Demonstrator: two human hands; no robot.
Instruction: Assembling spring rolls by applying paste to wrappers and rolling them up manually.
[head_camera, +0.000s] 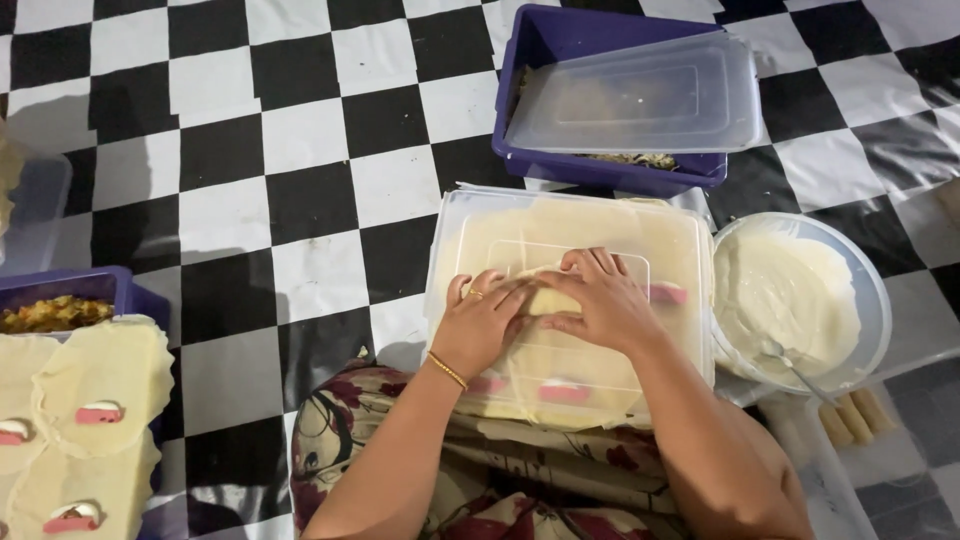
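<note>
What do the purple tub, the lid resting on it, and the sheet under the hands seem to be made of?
The purple tub looks like rigid moulded plastic, opaque with a slight sheen. The lid appears to be translucent, frosted plastic, since the filling shows dimly through it. The pale sheet looks like thin, soft dough or a pancake wrapper, matte and limp; both the left hand and the right hand press and fold it.

Left hand (483, 322), right hand (600, 300), fingers curled together

A black and white checkered sheet (300, 180) covers the floor, slightly wrinkled and shiny where soft light from overhead falls on it. The squares run on to every edge of the view, dimmer toward the lower left corner.
</note>
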